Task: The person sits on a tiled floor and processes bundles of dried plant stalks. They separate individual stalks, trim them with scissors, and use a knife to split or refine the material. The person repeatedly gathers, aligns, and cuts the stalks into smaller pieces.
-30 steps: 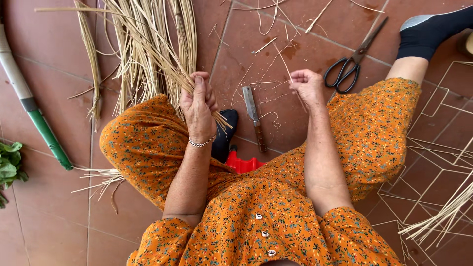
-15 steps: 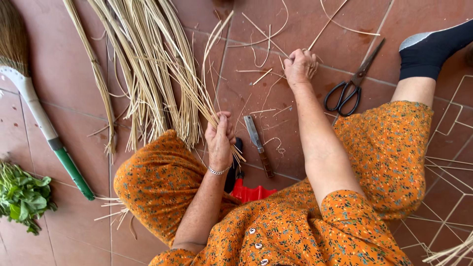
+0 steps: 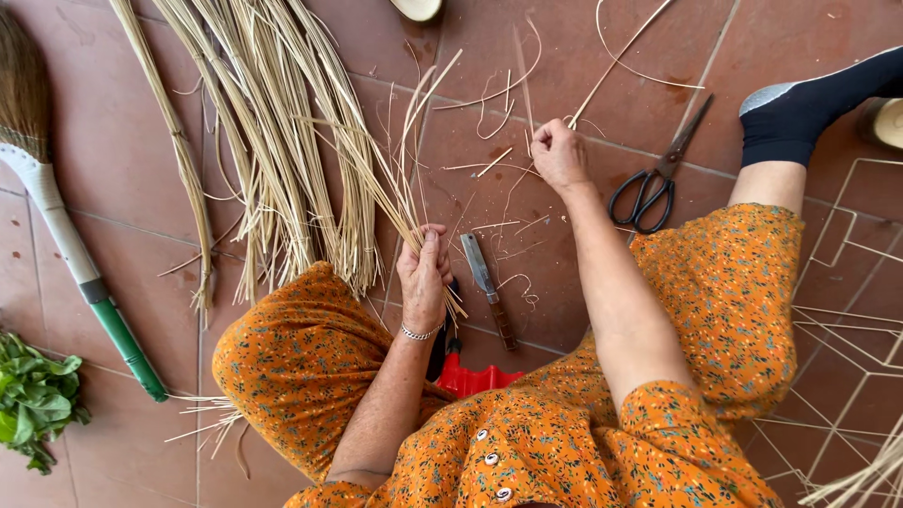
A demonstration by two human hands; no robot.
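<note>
Left hand: the left hand (image 3: pixel 423 273), centre of the frame, has its fingers clamped on a few thin straw strands (image 3: pixel 400 193) pulled from the near end of the bundle.
Right hand: the right hand (image 3: pixel 559 153), upper centre, is closed in a fist on one long strand (image 3: pixel 611 71) that runs off toward the upper right.
Straw bundle: the big straw bundle (image 3: pixel 273 141) lies on the tiled floor (image 3: pixel 113 160) in the upper left, fanning down to the person's knee.
Tools: a knife (image 3: pixel 487 287) lies on the floor just right of the left hand; black scissors (image 3: pixel 654 183) lie right of the right forearm; a red tool (image 3: pixel 475 379) sits between the knees.
Surroundings: a broom (image 3: pixel 75 263) with a white and green handle at the left edge, green leaves (image 3: pixel 33 404) lower left, a wire frame (image 3: pixel 847 310) at the right.
Step in hand: by my reading, sorting out single strands, each hand gripping its own.
Next move: likely calls for drawing the chosen strands free of the bundle without dragging neighbours along, keeping both grips firm.
</note>
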